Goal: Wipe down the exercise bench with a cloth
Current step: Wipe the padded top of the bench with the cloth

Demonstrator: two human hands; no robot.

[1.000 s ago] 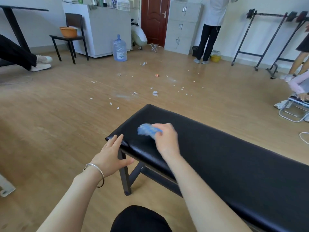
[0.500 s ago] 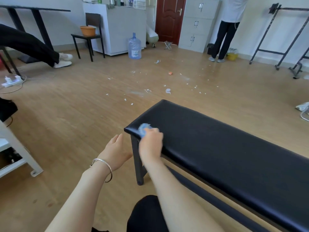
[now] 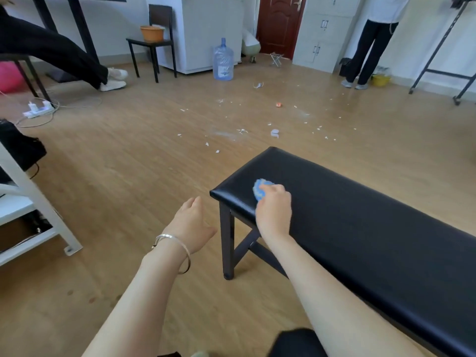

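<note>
At lower centre my two forearms reach up into the frame. My left hand (image 3: 192, 225), a bracelet (image 3: 172, 244) on its wrist, hangs over the floor (image 3: 128, 176) just left of the desk's corner, clear of it. Its fingers (image 3: 192, 204) are released and hold nothing. My right hand (image 3: 274, 212) lies on the black desk (image 3: 373, 240) near its left end, with fingers (image 3: 273, 189) curled over a blue cloth (image 3: 258, 189), pressing it onto the padding. The cloth sits right of centre in the frame, close to the desk's near-left corner. Beyond, white scraps (image 3: 242, 130) lie scattered on the wooden floor. Farther off, at top centre, a water bottle (image 3: 223, 60) stands before a white cabinet (image 3: 206, 29), and left of it is a chair (image 3: 154, 46) carrying an orange bowl (image 3: 152, 33). At upper right a person (image 3: 371, 39) stands by a red door (image 3: 279, 21).
</note>
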